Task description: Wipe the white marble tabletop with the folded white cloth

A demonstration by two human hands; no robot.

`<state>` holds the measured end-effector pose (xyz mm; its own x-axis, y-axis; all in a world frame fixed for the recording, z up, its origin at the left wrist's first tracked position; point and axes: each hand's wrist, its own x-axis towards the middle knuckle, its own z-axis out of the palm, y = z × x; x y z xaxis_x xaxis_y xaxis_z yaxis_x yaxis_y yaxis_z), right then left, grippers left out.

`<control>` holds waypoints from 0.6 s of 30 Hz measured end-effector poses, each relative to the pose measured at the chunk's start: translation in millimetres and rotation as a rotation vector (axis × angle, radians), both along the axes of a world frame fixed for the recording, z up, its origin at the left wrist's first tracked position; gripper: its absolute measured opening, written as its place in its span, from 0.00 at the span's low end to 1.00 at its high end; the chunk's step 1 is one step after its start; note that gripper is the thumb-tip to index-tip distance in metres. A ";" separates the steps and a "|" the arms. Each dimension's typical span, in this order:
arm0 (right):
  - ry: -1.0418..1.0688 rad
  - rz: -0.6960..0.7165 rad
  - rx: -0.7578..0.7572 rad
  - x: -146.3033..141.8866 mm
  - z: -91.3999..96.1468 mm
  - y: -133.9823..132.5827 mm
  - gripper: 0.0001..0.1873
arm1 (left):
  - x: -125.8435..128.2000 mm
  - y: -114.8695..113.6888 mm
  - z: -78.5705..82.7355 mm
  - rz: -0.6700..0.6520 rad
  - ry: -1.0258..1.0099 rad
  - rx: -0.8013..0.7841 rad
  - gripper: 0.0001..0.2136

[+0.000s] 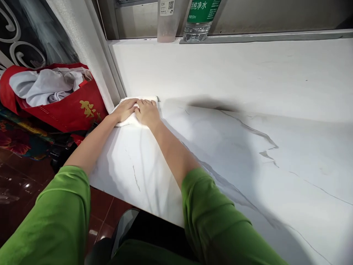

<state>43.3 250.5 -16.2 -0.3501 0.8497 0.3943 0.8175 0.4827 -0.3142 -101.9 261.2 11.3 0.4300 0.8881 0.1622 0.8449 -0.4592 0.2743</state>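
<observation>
A folded white cloth (132,119) lies at the far left corner of a white, grey-veined marble-look tabletop (171,154). My left hand (125,110) rests flat on the cloth, its fingers stretched toward the right. Beside it, my right hand (148,112) presses down on the same cloth with fingers pointing away from me. The two hands touch near the fingertips and thumb. Neither hand is wrapped round the cloth, and part of it is hidden beneath them.
A clear plastic cup (167,25) and a water bottle with a green label (200,22) stand on the back ledge. Left of the table, past a white upright panel (88,48), sits a red bag (68,114) stuffed with pale fabric. Dark red floor tiles (102,206) show below.
</observation>
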 end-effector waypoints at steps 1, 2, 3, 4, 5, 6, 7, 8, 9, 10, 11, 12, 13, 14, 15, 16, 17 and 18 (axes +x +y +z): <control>-0.003 -0.013 -0.003 -0.3 -0.1 3.5 0.21 | 1.0 3.7 0.6 0.004 -0.005 -0.007 0.24; -0.009 -0.025 -0.006 -0.7 0.0 5.4 0.22 | 1.5 6.4 0.8 0.009 -0.004 -0.013 0.24; -0.019 -0.033 -0.008 -0.9 0.4 5.9 0.22 | 1.6 8.1 0.7 0.013 0.001 -0.016 0.24; -0.029 -0.037 -0.009 -1.0 0.9 5.1 0.22 | 1.5 8.7 0.2 0.015 0.009 -0.015 0.24; -0.039 -0.037 -0.009 -0.8 1.6 3.2 0.23 | 1.3 8.4 -0.6 0.017 0.018 -0.012 0.24; -0.048 -0.033 -0.007 -0.3 2.3 0.5 0.23 | 1.1 7.1 -1.6 0.022 0.027 -0.005 0.24; -0.054 -0.029 -0.005 0.5 3.1 -2.9 0.23 | 1.1 4.6 -2.8 0.027 0.037 0.004 0.24; -0.059 -0.023 -0.002 1.5 4.0 -7.1 0.23 | 1.1 0.9 -4.1 0.033 0.049 0.012 0.24; -0.066 -0.014 -0.001 2.7 4.8 -12.0 0.23 | 1.1 -4.2 -5.4 0.041 0.063 0.018 0.25; -0.074 -0.002 0.000 4.1 5.5 -17.7 0.23 | 1.2 -10.8 -6.6 0.050 0.078 0.023 0.25; -0.083 0.014 -0.001 5.4 6.3 -24.4 0.24 | 1.0 -19.0 -7.8 0.059 0.091 0.027 0.25; -0.091 0.034 -0.003 6.5 7.0 -32.5 0.24 | 0.6 -29.0 -8.7 0.066 0.101 0.030 0.25; -0.096 0.054 -0.006 7.4 7.7 -41.9 0.24 | -0.1 -40.7 -9.3 0.072 0.107 0.033 0.25; -0.097 0.073 -0.009 7.8 8.5 -53.0 0.24 | -1.2 -54.0 -9.6 0.079 0.108 0.036 0.25; -0.094 0.089 -0.010 7.8 9.4 -65.7 0.24 | -2.8 -68.9 -9.5 0.085 0.108 0.036 0.25; -0.089 0.100 -0.010 7.2 10.3 -79.9 0.25 | -4.7 -85.0 -9.0 0.089 0.107 0.036 0.25; -0.083 0.107 -0.009 6.1 11.4 -95.4 0.25 | -7.0 -102.1 -8.2 0.090 0.107 0.035 0.25; -0.079 0.112 -0.009 4.6 12.6 -111.7 0.26 | -9.5 -119.8 -7.0 0.089 0.107 0.032 0.25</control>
